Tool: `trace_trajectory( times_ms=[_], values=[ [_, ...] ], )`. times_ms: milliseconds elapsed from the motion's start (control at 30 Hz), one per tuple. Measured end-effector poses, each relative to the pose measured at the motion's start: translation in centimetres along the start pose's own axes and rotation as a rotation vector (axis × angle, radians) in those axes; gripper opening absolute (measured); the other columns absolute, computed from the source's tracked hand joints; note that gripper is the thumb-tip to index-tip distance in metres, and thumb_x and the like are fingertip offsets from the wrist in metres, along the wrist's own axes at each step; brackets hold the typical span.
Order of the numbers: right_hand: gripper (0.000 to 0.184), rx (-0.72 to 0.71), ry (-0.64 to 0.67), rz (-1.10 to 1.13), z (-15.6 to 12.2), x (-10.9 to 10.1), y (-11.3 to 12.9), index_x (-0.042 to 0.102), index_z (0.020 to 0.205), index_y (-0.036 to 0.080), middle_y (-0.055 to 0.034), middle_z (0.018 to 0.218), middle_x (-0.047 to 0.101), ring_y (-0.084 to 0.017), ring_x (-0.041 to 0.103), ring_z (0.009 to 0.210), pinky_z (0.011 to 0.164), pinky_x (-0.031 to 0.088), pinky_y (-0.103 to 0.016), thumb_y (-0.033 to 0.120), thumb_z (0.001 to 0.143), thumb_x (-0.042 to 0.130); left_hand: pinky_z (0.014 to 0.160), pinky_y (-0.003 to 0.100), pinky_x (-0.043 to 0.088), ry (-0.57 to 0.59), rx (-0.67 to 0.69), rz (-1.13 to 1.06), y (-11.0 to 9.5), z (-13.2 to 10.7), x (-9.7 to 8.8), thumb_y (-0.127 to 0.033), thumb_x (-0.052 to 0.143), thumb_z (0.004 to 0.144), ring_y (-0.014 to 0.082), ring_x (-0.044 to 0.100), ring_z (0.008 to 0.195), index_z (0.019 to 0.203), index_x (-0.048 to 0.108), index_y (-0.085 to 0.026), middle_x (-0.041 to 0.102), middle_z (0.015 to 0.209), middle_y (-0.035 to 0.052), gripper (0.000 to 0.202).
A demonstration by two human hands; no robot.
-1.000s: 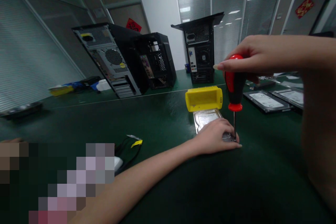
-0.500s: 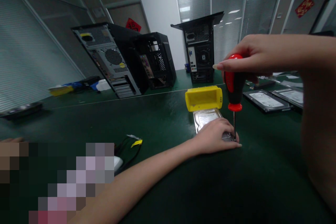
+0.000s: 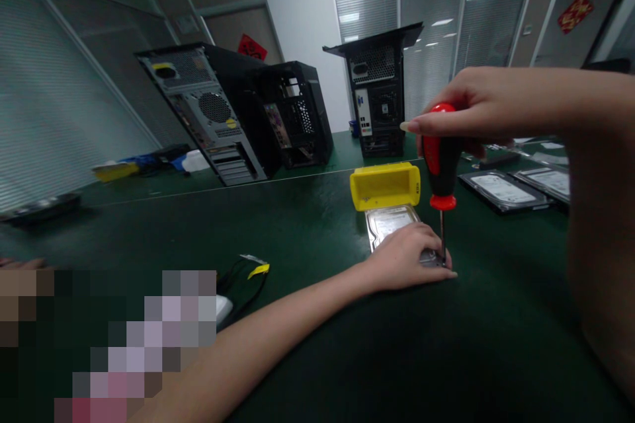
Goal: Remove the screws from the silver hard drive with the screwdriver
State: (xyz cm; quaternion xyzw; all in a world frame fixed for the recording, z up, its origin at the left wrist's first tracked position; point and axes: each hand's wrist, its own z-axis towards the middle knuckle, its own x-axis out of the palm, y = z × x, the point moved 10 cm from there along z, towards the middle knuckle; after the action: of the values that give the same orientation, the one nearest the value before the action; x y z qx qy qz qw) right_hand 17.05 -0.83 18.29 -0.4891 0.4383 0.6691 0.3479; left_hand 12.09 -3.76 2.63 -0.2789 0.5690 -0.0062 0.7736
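Observation:
A silver hard drive (image 3: 391,219) lies flat on the green table, partly covered by my left hand (image 3: 409,254). The fingers of that hand are wrapped over the drive's near end and grip its edge. Above it, my right hand (image 3: 464,112) is closed round the handle of a red and black screwdriver (image 3: 441,158). The screwdriver stands almost upright, its tip down at the drive's near right corner, beside my left fingers. Whether a screw sits under the tip is too small to make out. A yellow bin (image 3: 385,188) stands right behind the drive.
More hard drives (image 3: 503,190) lie to the right, partly behind my right forearm. Black computer cases (image 3: 213,112) stand at the back, another computer case (image 3: 380,92) behind the bin. A cable with a yellow tag (image 3: 258,270) lies left of my left forearm. A blurred-out patch covers the lower left.
My right hand and the screwdriver handle have shifted very slightly left. My left hand and the drive stay where they were.

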Motion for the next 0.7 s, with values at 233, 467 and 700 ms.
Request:
trace_trajectory(
  times_ms=[233,467,700],
  values=[
    [0.063,-0.018,-0.019,-0.001,0.04,-0.11,0.34,0.064,0.094,0.013,-0.0050,0.066,0.054,-0.009,0.047,0.051,0.043,0.034,-0.023,0.067,0.081,0.032,0.088,0.032,0.040,0.001,0.003,-0.006,0.11,0.02,0.11,-0.037,0.063,0.076,0.0186,0.054,0.096,0.085,0.066,-0.017,0.061,0.094,0.0057,0.023],
    [0.064,-0.052,-0.017,0.000,-0.07,-0.12,0.63,0.064,0.091,0.013,-0.0041,0.063,0.054,-0.006,0.045,0.048,0.041,0.035,-0.020,0.067,0.081,0.032,0.088,0.032,0.040,0.000,-0.004,0.006,0.10,0.01,0.03,-0.039,0.062,0.076,0.0192,0.053,0.098,0.086,0.066,-0.016,0.060,0.097,0.0065,0.026],
    [0.065,-0.027,-0.034,-0.015,0.16,-0.21,0.45,0.064,0.094,0.014,-0.0051,0.067,0.056,-0.009,0.051,0.053,0.042,0.036,-0.021,0.068,0.080,0.031,0.087,0.031,0.040,0.000,0.013,0.015,0.07,0.05,0.15,-0.038,0.062,0.076,0.0183,0.054,0.095,0.085,0.066,-0.016,0.061,0.094,0.0061,0.024]
  ],
)
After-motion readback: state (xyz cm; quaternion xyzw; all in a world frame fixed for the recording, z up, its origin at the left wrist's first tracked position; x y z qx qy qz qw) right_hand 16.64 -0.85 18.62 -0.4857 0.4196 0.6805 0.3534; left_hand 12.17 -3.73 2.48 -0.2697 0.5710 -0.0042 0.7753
